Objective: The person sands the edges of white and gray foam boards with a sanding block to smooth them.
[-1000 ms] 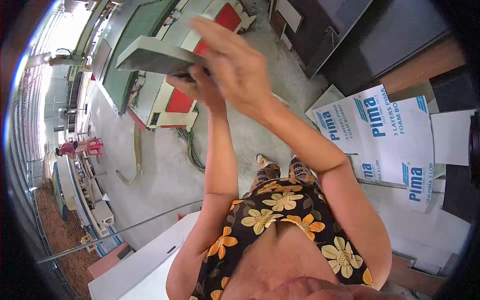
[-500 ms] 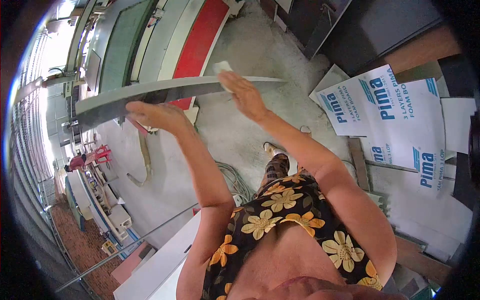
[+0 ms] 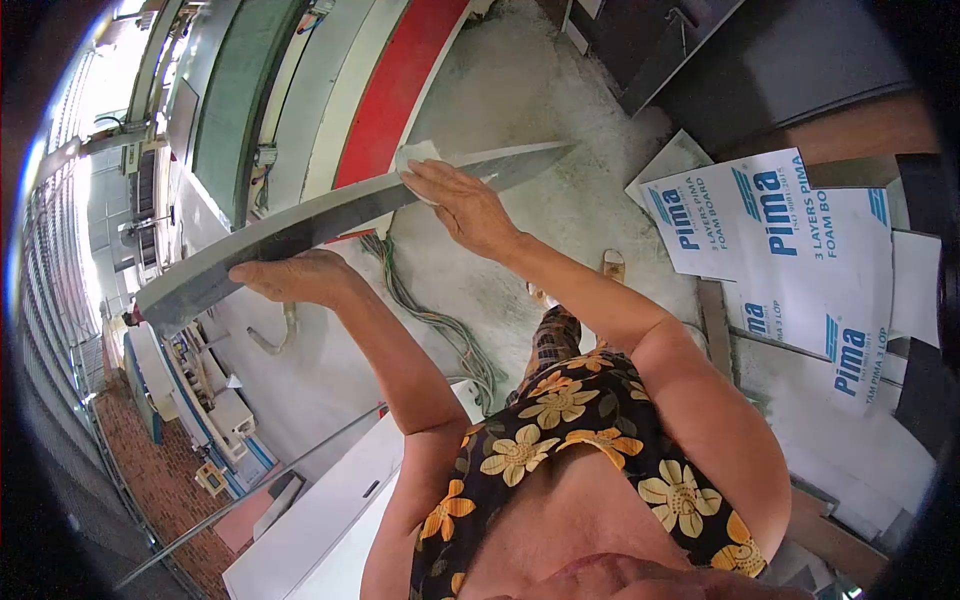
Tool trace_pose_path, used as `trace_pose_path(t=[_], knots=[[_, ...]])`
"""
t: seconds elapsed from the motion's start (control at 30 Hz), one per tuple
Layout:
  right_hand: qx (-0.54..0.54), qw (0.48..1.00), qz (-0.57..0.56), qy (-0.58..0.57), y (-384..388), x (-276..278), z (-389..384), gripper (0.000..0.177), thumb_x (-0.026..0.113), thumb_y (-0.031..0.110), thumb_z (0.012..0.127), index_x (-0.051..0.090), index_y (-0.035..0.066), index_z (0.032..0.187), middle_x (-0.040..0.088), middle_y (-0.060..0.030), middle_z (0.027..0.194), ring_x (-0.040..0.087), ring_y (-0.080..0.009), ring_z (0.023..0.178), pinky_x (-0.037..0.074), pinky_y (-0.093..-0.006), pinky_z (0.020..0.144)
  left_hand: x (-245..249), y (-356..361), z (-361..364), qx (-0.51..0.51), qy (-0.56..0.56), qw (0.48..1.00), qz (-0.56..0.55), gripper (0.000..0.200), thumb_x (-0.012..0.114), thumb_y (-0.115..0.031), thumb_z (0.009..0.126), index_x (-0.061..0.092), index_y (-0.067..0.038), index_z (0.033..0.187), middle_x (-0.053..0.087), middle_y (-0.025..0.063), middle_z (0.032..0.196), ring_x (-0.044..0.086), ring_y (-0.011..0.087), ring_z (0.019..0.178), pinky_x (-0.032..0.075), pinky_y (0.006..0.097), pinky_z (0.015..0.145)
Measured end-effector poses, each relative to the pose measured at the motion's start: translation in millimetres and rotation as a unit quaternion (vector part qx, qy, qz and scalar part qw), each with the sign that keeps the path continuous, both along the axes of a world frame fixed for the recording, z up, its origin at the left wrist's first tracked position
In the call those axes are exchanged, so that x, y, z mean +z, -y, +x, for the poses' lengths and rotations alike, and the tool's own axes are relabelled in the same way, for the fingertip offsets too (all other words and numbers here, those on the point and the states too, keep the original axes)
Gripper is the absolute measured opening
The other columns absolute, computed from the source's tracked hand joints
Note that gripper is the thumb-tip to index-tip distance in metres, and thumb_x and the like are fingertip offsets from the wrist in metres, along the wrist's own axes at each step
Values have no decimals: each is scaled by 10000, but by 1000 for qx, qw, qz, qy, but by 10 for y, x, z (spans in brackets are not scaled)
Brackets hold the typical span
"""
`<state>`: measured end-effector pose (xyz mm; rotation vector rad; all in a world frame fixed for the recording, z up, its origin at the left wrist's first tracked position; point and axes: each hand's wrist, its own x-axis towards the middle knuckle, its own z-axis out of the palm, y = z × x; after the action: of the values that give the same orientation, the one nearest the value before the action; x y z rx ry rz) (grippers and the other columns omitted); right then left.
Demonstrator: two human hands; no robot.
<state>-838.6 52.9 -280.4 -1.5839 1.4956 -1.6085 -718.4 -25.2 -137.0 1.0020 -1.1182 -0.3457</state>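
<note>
A long, narrow grey board [image 3: 330, 212] stretches across in front of me, its pale edge facing up. My left hand [image 3: 300, 278] is closed on the board's near lower side, thumb pointing left along its face and the other fingers mostly hidden. My right hand [image 3: 465, 208] lies over the upper edge near the middle of the board. Under its fingertips is a small whitish piece [image 3: 416, 154], like a folded cloth or pad, pressed at the edge. The board's far end tapers off to the right over the concrete floor.
Large panels, among them a red one [image 3: 400, 95], stand at the upper left. Cables [image 3: 425, 315] lie on the floor near my feet. White Pima foam board sheets [image 3: 770, 220] lie at the right. A white cabinet-like surface [image 3: 320, 510] is at the lower left.
My right hand and the whitish piece have slid left along the board's edge. The board's left end sits lower in view, with more of its grey face showing.
</note>
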Motion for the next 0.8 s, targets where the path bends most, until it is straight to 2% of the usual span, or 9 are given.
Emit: trace_pose_path(t=[0.07, 0.2, 0.3, 0.33, 0.4, 0.53, 0.67, 0.73, 0.8], knots=[[-4, 1000, 13, -13, 60, -125, 2, 523, 470, -37, 825, 462, 129, 1321, 465, -90, 1353, 421, -297, 1256, 345, -389, 1055, -28, 55, 56, 9, 2, 999, -30, 807, 366, -633, 896, 359, 106, 1220, 423, 244, 1191, 501, 300, 1059, 439, 433, 916], [-22, 997, 80, -6, 164, -1308, -87, 566, 479, -46, 824, 428, 158, 1350, 457, -82, 1362, 438, -288, 1244, 371, -387, 1036, -15, 57, 254, 45, -51, 997, -23, 782, 360, -609, 909, 384, 87, 1265, 462, 200, 1198, 503, 272, 1042, 456, 422, 896], [-24, 981, 193, 7, 205, -1737, -160, 550, 479, -38, 842, 438, 179, 1346, 455, -77, 1366, 448, -280, 1238, 386, -387, 1023, -42, 1, 572, 79, -59, 993, 63, 821, 337, -681, 867, 345, -23, 1359, 385, 193, 1344, 414, 325, 1221, 379, 521, 990], [-24, 971, 236, 10, 199, -1725, -131, 539, 478, -33, 849, 445, 185, 1341, 455, -75, 1367, 451, -276, 1237, 390, -387, 1019, -28, -30, 596, 80, -53, 994, 49, 815, 323, -680, 872, 342, -34, 1368, 378, 190, 1361, 417, 324, 1223, 385, 506, 983], [0, 989, 149, -6, 263, -1659, 39, 536, 487, -29, 849, 454, 195, 1335, 454, -73, 1368, 438, -274, 1249, 380, -381, 1027, 0, -58, 662, 93, -71, 992, 55, 826, 317, -686, 869, 342, -27, 1366, 381, 188, 1360, 423, 324, 1217, 387, 497, 978], [43, 997, 69, 17, 240, -724, 450, 549, 500, -33, 840, 460, 206, 1332, 446, -76, 1375, 403, -274, 1276, 344, -368, 1056, -47, 0, 893, 134, -62, 986, 72, 850, 278, -708, 862, 330, -30, 1373, 395, 187, 1345, 433, 325, 1207, 400, 486, 957], [46, 993, 105, 22, 434, -1101, 691, 521, 502, -15, 847, 473, 203, 1320, 444, -93, 1372, 389, -299, 1279, 311, -372, 1073, -171, 213, 1426, 124, -77, 986, 81, 864, 263, -720, 855, 288, -46, 1395, 361, 193, 1364, 421, 333, 1217, 406, 473, 952], [16, 994, 106, 31, 585, -1621, 646, 471, 501, 18, 858, 492, 181, 1299, 456, -119, 1358, 401, -332, 1263, 313, -400, 1065, -213, 328, 1615, 130, -88, 984, 78, 865, 272, -724, 849, 268, -61, 1405, 323, 195, 1388, 395, 339, 1239, 397, 477, 963], [-15, 981, 193, -14, 710, -2227, 621, 466, 482, 19, 865, 486, 175, 1303, 450, -139, 1358, 408, -344, 1250, 323, -408, 1056, -282, 399, 1906, 128, -72, 987, 72, 834, 285, -720, 848, 245, -117, 1423, 265, 180, 1433, 326, 350, 1291, 363, 514, 996]])
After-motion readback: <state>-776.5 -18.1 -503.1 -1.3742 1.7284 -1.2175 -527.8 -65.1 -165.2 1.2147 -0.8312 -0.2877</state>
